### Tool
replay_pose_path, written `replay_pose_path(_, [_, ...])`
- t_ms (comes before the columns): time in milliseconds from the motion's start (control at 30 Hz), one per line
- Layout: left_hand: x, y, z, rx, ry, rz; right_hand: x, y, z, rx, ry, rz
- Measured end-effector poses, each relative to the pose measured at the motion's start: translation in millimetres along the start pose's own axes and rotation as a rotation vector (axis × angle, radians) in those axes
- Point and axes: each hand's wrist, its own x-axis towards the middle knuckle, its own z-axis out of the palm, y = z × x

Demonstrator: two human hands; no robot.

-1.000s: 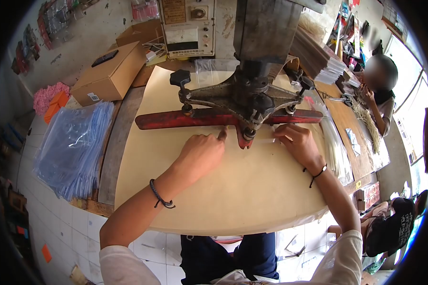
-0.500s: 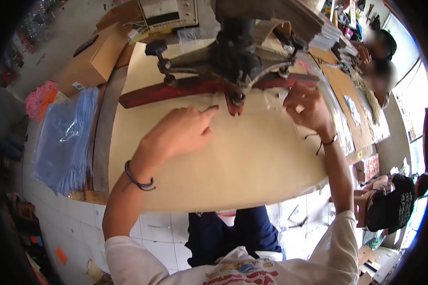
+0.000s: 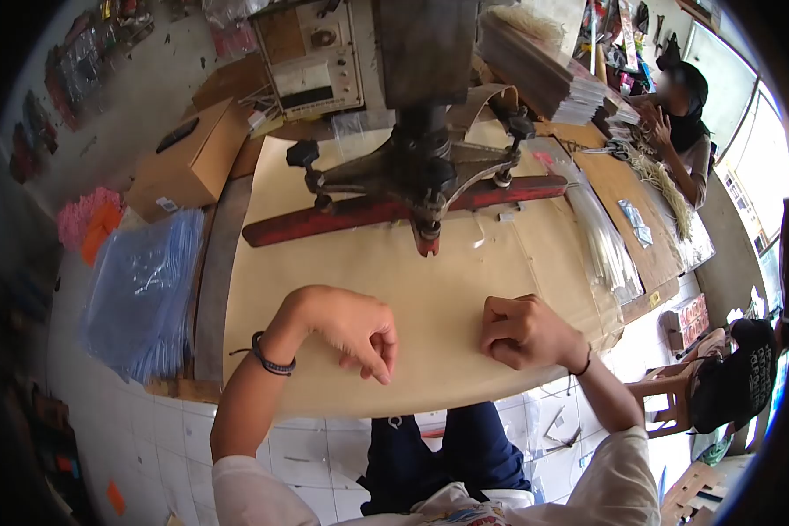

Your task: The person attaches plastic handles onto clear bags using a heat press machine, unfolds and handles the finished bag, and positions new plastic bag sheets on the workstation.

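Observation:
My left hand (image 3: 346, 329) is over the tan sheet (image 3: 430, 302) on the worktable, fingers bent down and drawn together. My right hand (image 3: 530, 333) is curled closed to its right, above the same sheet. What either hand pinches, if anything, I cannot make out. Beyond both hands stands a press head (image 3: 425, 167) with dark metal arms and knobs. A long red bar (image 3: 333, 219) is fixed beneath it, with a short red piece (image 3: 427, 246) pointing toward me. Both hands are apart from the bar.
A stack of clear bluish plastic sheets (image 3: 140, 289) lies on the left, near a cardboard box (image 3: 188, 158). Clear plastic strips (image 3: 600, 241) lie on the right. A control box (image 3: 311, 61) stands behind. One person (image 3: 693, 131) sits at the far right, another person (image 3: 736, 377) lower right.
Both hands have drawn back from near the red bar toward the table's front edge. My left index finger, stretched out before, is now bent down. My right hand has curled tighter.

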Motion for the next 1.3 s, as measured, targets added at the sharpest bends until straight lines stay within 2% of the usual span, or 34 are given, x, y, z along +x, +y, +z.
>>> replay_pose_path(100, [5,-2,-3,-0.061,-0.029,-0.017,-2,7,6,-0.012,0.224,0.052])
replay_pose_path(200, [11,-12,-4,-0.12,-0.05,-0.017,2,14,-3,-0.208,0.339,0.506])
replay_pose_path(233, [10,-12,-3,-0.103,-0.049,-0.026,1,26,-13,-0.348,0.25,0.521])
replay_pose_path(300, [9,-7,-2,-0.071,-0.04,-0.031,2,49,-31,-0.387,0.214,0.626])
replay_pose_path(500, [7,-5,-3,-0.061,-0.04,-0.017,11,65,-42,-0.55,0.123,0.586])
replay_pose_path(600, [9,-7,-2,-0.095,-0.042,-0.022,14,73,-41,-0.563,0.159,0.57])
replay_pose_path(700, [10,-7,-3,-0.097,-0.054,-0.036,23,71,-44,-0.595,0.128,0.632])
replay_pose_path(900, [10,-8,-3,-0.099,-0.058,0.009,19,80,-37,-0.561,0.253,0.599])
replay_pose_path(1000, [9,-6,-1,-0.097,-0.046,-0.015,23,75,-42,-0.626,0.173,0.637])
replay_pose_path(1200, [13,-19,0,-0.11,-0.049,0.054,19,71,-32,-0.565,0.226,0.651])
replay_pose_path(1300, [9,-10,0,-0.052,-0.039,0.034,0,52,-18,-0.613,0.357,0.563])
